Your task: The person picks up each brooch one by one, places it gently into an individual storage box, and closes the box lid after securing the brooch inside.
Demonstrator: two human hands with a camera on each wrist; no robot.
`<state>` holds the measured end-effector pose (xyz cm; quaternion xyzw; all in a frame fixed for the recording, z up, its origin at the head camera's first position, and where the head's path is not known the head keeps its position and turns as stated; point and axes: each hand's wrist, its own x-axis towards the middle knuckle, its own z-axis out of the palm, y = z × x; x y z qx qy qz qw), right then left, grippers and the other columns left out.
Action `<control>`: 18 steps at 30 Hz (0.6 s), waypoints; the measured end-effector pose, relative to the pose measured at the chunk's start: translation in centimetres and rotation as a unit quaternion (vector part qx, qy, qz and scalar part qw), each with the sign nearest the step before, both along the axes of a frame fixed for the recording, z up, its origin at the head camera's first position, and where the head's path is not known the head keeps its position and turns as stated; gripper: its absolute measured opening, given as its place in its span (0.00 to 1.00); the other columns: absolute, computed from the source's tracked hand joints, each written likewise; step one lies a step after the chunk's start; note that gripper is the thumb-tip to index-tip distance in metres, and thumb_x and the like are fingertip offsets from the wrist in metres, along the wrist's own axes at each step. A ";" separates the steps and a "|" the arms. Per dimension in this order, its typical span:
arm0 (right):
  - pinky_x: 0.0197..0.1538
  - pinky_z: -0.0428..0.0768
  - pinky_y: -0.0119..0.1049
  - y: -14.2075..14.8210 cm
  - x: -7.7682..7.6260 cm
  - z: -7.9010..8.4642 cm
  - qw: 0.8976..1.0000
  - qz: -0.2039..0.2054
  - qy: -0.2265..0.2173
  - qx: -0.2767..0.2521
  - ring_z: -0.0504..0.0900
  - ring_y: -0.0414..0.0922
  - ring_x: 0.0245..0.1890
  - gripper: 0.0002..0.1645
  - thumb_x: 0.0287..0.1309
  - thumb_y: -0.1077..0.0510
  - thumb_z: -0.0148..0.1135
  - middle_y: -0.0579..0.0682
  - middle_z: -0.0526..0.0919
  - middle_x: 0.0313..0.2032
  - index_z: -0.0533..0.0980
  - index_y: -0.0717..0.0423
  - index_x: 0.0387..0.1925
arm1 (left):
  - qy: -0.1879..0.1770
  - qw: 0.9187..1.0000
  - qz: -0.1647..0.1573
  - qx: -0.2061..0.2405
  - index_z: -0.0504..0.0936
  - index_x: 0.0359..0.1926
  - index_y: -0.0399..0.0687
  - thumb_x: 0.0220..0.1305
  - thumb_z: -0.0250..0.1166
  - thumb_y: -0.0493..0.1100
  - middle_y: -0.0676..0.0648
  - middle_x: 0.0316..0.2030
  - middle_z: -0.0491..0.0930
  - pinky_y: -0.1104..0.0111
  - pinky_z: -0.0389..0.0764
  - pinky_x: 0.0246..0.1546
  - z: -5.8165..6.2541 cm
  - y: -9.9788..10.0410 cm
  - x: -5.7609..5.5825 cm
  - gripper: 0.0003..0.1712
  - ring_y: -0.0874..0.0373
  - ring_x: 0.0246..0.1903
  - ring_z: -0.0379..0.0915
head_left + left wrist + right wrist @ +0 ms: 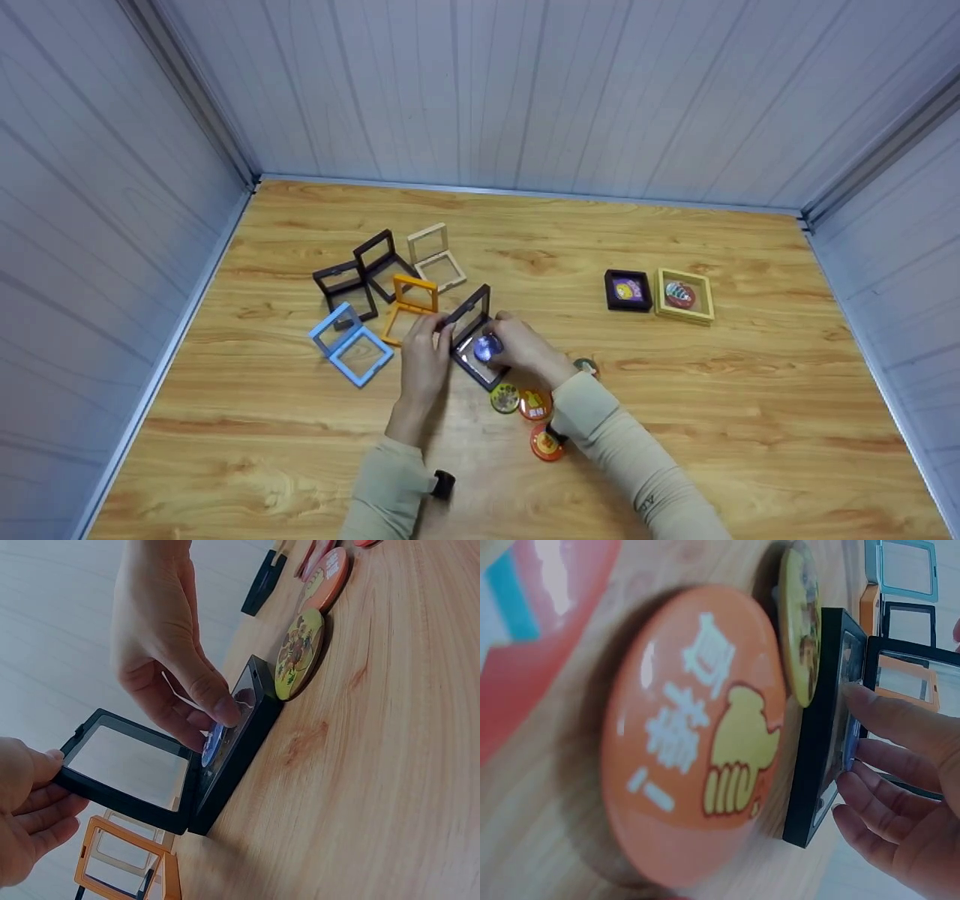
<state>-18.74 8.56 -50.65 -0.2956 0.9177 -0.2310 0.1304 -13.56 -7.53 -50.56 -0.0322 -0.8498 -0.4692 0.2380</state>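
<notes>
A black hinged display frame stands opened on the table, its lid raised. My left hand pinches the edge of that lid between thumb and fingers, as the left wrist view shows. With thumb and fingertips, my right hand holds a blue round badge right at the clear film inside the frame's base. Beside the base lies a yellow-green badge, overlapped by an orange badge with a yellow thumbs-up hand on it.
Other opened frames, blue, orange, beige and black, stand at left. Closed black and yellow frames holding badges lie at right. A red-orange badge and a green badge lie near my right sleeve.
</notes>
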 end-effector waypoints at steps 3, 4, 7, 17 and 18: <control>0.38 0.75 0.37 0.1 0.1 0.0 1.000 0.000 -0.002 -0.003 0.74 0.47 0.33 0.22 0.40 0.64 0.68 0.56 0.73 0.36 0.75 0.66 0.42 | 0.006 1.000 0.001 -0.002 0.78 0.35 0.33 0.55 0.61 0.32 0.43 0.32 0.77 0.67 0.76 0.39 0.0 0.0 0.0 0.07 0.53 0.35 0.74; 0.38 0.75 0.37 0.2 0.1 0.0 1.000 0.001 -0.004 -0.005 0.74 0.47 0.34 0.24 0.40 0.63 0.68 0.57 0.73 0.36 0.75 0.66 0.43 | 0.008 1.000 0.000 -0.003 0.78 0.35 0.33 0.55 0.60 0.32 0.43 0.32 0.77 0.67 0.76 0.38 0.0 0.0 0.0 0.07 0.53 0.35 0.74; 0.40 0.75 0.38 0.5 0.2 0.1 1.000 0.001 -0.005 -0.014 0.74 0.48 0.35 0.27 0.39 0.63 0.69 0.57 0.73 0.37 0.74 0.67 0.45 | 0.017 1.000 0.000 -0.006 0.78 0.35 0.33 0.55 0.60 0.32 0.43 0.31 0.77 0.66 0.76 0.36 -0.1 0.0 0.0 0.06 0.53 0.34 0.74; 0.40 0.74 0.41 2.2 0.2 0.2 0.999 -0.019 0.010 -0.042 0.73 0.49 0.35 0.28 0.35 0.65 0.70 0.58 0.74 0.36 0.74 0.68 0.43 | 0.025 1.000 -0.001 -0.004 0.78 0.35 0.33 0.55 0.60 0.32 0.43 0.31 0.77 0.66 0.76 0.36 0.0 0.0 0.0 0.06 0.54 0.33 0.74; 0.41 0.74 0.42 2.4 0.2 0.2 0.999 -0.022 0.007 -0.044 0.73 0.49 0.35 0.27 0.36 0.65 0.70 0.58 0.74 0.36 0.74 0.68 0.44 | 0.024 1.000 -0.001 -0.003 0.78 0.35 0.33 0.55 0.60 0.32 0.43 0.31 0.77 0.66 0.76 0.36 0.0 0.0 0.0 0.06 0.54 0.33 0.74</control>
